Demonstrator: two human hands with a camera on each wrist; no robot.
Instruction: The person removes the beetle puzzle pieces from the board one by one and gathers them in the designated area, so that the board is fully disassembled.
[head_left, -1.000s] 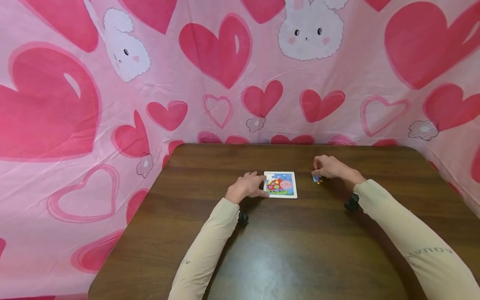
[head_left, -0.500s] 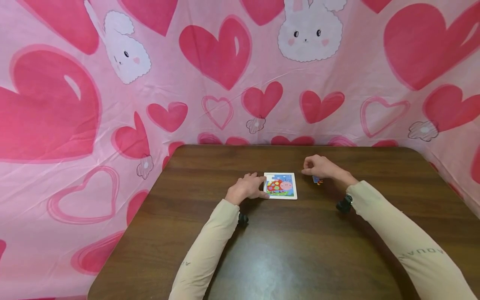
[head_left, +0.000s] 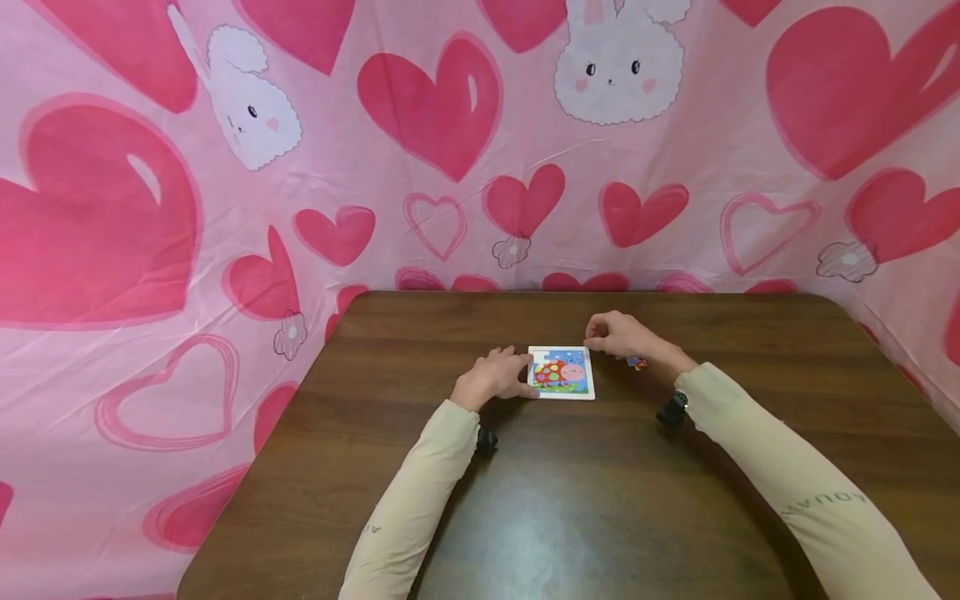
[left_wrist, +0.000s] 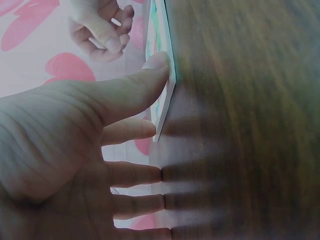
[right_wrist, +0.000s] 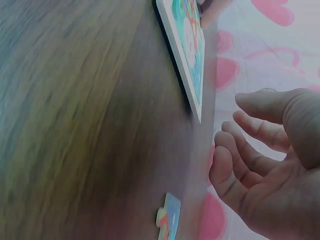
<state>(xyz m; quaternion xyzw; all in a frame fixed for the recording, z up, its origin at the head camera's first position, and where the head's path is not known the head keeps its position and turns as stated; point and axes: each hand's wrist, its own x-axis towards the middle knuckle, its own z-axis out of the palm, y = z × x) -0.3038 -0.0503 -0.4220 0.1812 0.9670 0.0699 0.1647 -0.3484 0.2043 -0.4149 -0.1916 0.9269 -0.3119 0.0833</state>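
Observation:
A white-framed jigsaw puzzle (head_left: 562, 373) with a red spotted ladybug lies on the table; a pale gap shows at its upper left. My left hand (head_left: 491, 377) rests at its left side. In the left wrist view the thumb (left_wrist: 135, 87) touches the frame's edge, and the other fingers (left_wrist: 132, 174) stretch straight to the tabletop. Above the puzzle's upper right corner is my right hand (head_left: 618, 335), its fingers loosely curved. Between its thumb and fingers (right_wrist: 225, 167) I see no piece. A small blue-and-orange puzzle piece (right_wrist: 172, 212) lies beneath it on the table.
The brown wooden table (head_left: 555, 483) has rounded corners and extends around both arms. A pink cloth (head_left: 337, 150) printed with hearts and rabbits hangs behind and beside it. Dark wrist devices (head_left: 672, 410) sit on both wrists.
My right hand has moved left, away from the small puzzle piece, to the puzzle's upper right corner. The piece stays on the table. My left hand keeps its place.

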